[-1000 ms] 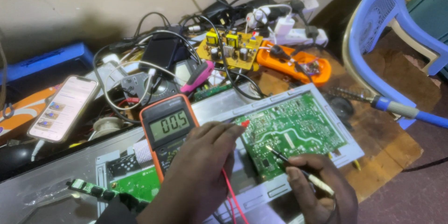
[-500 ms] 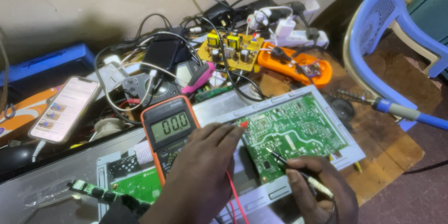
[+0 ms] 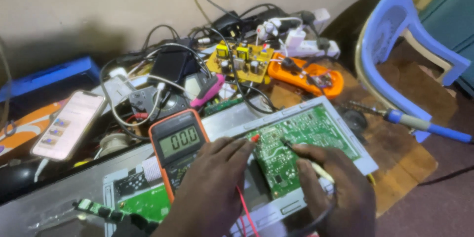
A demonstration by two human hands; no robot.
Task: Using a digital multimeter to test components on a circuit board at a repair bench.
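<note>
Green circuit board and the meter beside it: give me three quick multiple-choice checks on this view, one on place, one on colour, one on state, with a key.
1. Where does the multimeter lie relative to the green circuit board?
A. To its left
B. To its right
C. On top of it

2. What colour is the tip of the probe under the left hand?
A. Blue
B. Red
C. Yellow

3. What state is the smartphone at the left in?
A. Screen dark
B. Face down
C. Screen lit

Key:
1 A: the orange-cased meter sits left of the board on the grey metal panel.
2 B: the red probe tip shows at the fingertips, on the board's left edge; the right hand holds a dark probe to the board.
3 C: its screen glows with content.
</note>
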